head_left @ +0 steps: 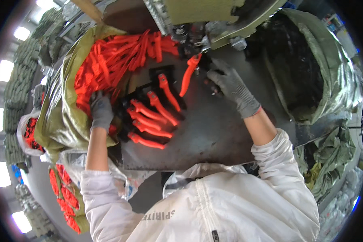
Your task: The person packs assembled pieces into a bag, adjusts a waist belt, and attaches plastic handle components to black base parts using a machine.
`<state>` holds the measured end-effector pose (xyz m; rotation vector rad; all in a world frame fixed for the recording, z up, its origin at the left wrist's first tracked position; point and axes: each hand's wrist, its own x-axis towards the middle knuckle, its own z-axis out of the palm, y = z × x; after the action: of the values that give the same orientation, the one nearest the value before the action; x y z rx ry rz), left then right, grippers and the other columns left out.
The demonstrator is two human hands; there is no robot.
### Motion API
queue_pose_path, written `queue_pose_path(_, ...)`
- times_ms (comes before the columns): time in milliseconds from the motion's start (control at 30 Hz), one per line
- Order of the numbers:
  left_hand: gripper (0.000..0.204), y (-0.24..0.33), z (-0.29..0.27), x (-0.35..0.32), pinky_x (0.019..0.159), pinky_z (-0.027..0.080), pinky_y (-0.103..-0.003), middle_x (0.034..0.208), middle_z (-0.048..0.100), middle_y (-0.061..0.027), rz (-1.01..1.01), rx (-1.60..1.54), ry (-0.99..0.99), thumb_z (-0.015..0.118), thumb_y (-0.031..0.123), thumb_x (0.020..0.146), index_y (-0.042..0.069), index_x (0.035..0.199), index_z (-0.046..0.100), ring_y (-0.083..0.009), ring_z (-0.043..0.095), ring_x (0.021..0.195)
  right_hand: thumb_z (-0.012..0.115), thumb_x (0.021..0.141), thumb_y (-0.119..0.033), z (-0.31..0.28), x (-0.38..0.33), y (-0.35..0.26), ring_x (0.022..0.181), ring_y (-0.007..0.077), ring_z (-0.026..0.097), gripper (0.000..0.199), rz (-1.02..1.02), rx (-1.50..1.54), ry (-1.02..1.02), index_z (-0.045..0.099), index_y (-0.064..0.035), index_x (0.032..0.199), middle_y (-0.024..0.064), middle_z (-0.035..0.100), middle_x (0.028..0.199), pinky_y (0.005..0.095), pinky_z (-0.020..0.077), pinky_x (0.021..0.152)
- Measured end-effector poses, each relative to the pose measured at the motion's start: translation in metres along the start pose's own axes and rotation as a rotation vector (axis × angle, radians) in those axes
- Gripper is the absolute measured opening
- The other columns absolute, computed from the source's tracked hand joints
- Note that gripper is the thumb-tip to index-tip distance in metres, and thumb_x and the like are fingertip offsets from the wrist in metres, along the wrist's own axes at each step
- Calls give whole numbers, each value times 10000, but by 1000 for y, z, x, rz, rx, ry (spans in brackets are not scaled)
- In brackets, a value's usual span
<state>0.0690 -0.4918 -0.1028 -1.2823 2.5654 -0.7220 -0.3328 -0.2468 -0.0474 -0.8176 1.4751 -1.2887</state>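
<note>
On the dark tabletop (213, 133) we list: our gloved left hand (101, 111), fingers curled on a row of orange-handled tools (149, 121); our gloved right hand (232, 86), fingers spread, beside one orange handle (188, 74) under the machine (197, 24).

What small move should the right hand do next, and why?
Probably close the right hand on the orange handle beside it: the handle's top end sits at the machine, and the left hand rests at the pile.

dark metal table (213, 133) bears a row of orange-handled tools (151, 121).
</note>
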Motion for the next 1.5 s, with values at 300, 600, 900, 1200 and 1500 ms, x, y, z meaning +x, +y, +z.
queue_pose_path(300,374,18,-68,14,808,534,-419,968,712,-174,-196,-854,362,778,265,912,-12,1109,622,-314,699,845,598,990,-153,-13,-1,2,597,57,530,482,90,-145,-47,534,-77,1461,33,644,845,233,442,528)
queue_pose_path(600,247,163,-207,30,692,517,-319,831,638,-84,425,-1444,-43,703,161,973,-19,1122,621,-142,641,738,622,989,-150,-4,-4,19,624,89,566,298,41,9,17,589,-88,1279,7,620,818,267,477,547)
queue_pose_path(900,223,197,-122,42,628,565,-394,866,691,-165,147,-1111,-22,611,150,998,-21,1141,602,-254,704,703,512,935,-68,-144,77,-7,1183,381,647,426,-311,-1133,336,629,-79,1344,260,652,1293,469,554,946)
queue_pose_path(1200,290,187,-124,40,512,456,-248,788,599,-11,-203,-1542,-468,612,344,1036,64,1103,646,-97,552,587,549,991,-153,-169,82,29,1129,374,667,535,-362,-1787,-34,503,-124,1523,181,651,1305,467,542,983)
queue_pose_path(1500,390,206,-186,59,699,549,-289,929,707,-57,-38,-1863,-482,521,357,1075,29,1249,641,-149,688,810,679,921,-120,-58,19,20,790,144,631,614,-182,106,35,509,2,1499,85,738,1080,304,553,783)
